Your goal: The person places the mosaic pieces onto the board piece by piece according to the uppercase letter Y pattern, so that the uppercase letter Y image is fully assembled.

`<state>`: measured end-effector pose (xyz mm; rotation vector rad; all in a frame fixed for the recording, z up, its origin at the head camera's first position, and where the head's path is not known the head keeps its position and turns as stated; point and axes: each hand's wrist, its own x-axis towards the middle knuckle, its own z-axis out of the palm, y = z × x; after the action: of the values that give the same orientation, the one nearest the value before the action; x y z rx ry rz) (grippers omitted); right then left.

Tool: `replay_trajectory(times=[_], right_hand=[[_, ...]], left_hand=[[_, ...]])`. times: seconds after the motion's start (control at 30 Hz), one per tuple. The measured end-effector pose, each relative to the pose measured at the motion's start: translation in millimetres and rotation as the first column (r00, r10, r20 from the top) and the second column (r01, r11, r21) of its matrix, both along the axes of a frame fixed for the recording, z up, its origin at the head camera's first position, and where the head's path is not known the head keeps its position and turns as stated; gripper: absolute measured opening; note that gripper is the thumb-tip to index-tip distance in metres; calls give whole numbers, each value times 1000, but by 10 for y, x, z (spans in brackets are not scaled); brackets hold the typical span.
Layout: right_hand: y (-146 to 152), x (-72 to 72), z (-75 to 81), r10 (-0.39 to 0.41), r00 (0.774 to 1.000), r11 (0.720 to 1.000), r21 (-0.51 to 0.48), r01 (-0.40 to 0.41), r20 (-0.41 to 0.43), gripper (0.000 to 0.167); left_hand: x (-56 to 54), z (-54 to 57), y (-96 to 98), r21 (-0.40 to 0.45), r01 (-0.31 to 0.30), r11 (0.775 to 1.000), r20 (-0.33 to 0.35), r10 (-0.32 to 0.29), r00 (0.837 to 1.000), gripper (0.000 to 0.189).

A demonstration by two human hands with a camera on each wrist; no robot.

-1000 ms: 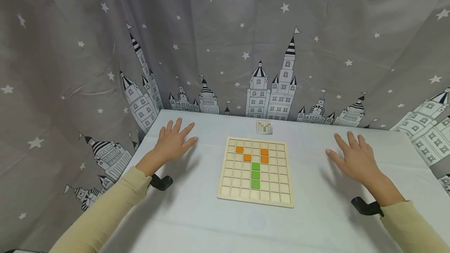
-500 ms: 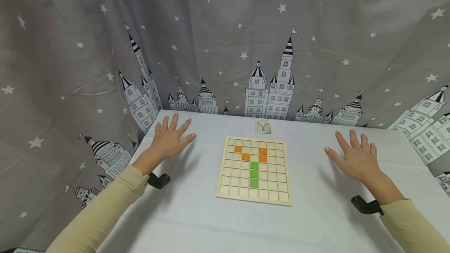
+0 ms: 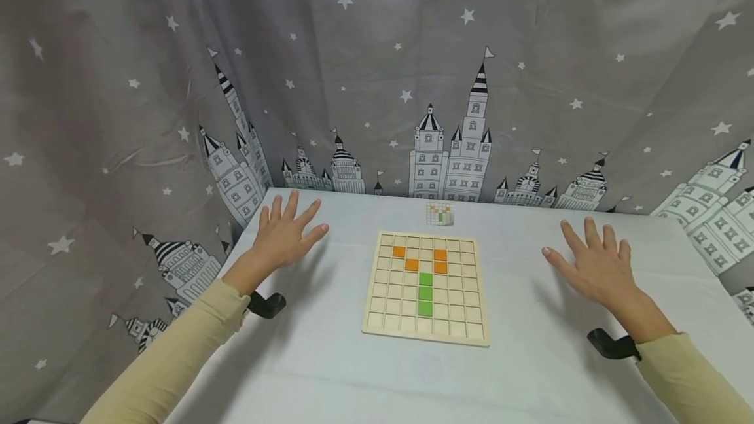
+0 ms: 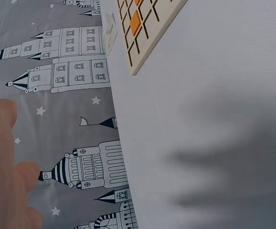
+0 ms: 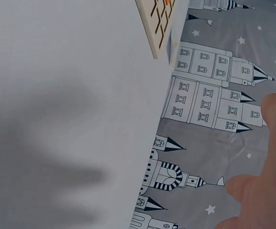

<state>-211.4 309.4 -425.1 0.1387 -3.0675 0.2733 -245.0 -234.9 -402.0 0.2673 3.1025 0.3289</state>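
A square wooden grid board point(image 3: 427, 337) lies flat on the white table between the two hands. Several orange tiles point(image 3: 412, 265) and a column of green tiles point(image 3: 425, 293) sit in its cells, forming a Y-like figure. To the board's left my left hand point(image 3: 281, 235) hovers over the table, fingers spread and holding nothing. My right hand point(image 3: 597, 265) is likewise raised at the board's right, fingers apart, touching nothing. Behind the board lies a small card point(image 3: 440, 214) printed with a grid and a similar orange and green pattern.
The white tabletop point(image 3: 330, 365) reaches back to a grey curtain point(image 3: 365, 51) printed with castles and stars, which also runs along the left side. Shadows of both hands fall on the cloth. A black wrist strap piece point(image 3: 268, 305) hangs under the left wrist.
My left hand has shifted slightly left and up since the first frame, its fingers spreading a bit. The right hand barely moves. The view tilts slightly; board and tiles stay as they were.
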Motion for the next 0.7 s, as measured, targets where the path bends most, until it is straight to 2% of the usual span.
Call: replay_trajectory(times=[0.43,0.7], right_hand=[[37,11,-4,4,1000,1000,5,-4,-8,87],[21,11,16,14,1000,1000,13,-14,-14,86]], left_hand=[[12,-13,14,-7,0,1000,8,0,1000,70],[24,20,23,-5,-3,1000,31,3,1000,70]])
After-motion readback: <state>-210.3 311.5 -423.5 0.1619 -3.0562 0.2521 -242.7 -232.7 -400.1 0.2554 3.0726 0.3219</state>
